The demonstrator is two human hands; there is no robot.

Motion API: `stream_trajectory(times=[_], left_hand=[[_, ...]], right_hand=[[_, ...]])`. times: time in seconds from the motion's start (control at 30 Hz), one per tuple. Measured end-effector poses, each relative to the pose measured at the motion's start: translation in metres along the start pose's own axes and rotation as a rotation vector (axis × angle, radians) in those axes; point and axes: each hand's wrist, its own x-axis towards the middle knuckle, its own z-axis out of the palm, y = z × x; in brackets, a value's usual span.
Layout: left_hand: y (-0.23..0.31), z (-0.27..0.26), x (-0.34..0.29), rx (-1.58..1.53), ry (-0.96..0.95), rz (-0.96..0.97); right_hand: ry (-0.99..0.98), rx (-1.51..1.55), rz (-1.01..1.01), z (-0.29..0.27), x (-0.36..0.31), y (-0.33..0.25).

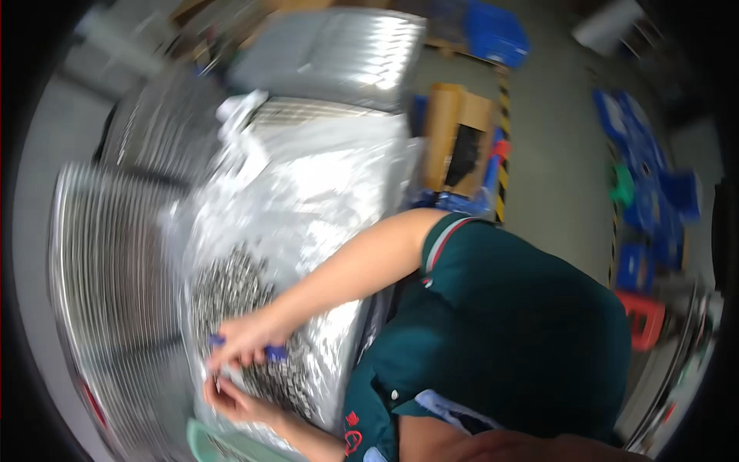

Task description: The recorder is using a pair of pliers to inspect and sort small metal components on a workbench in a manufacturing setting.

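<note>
red emblem; blue item held

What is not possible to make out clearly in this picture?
All in the head view:
Blue item: partly covered by the right hand, so its full shape is hidden.
Left hand: blur hides whether its fingers hold anything.
Small metallic pieces: too small and blurred.
Green container: cut off by the lower edge.
</note>
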Motion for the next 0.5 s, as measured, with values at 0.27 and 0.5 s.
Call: stream_trajectory(times=[0.27, 0.5], left_hand=[[0.016, 0.002, -0.002, -0.154, -0.045, 0.048], [0.019, 0.002, -0.002, -0.167, -0.012, 0.042]], right_hand=[[0.016, -0.158, 0.185, 0.004, -0.007, -0.011], [0.008, -0.171, 0.227, 0.005, -0.009, -0.005]])
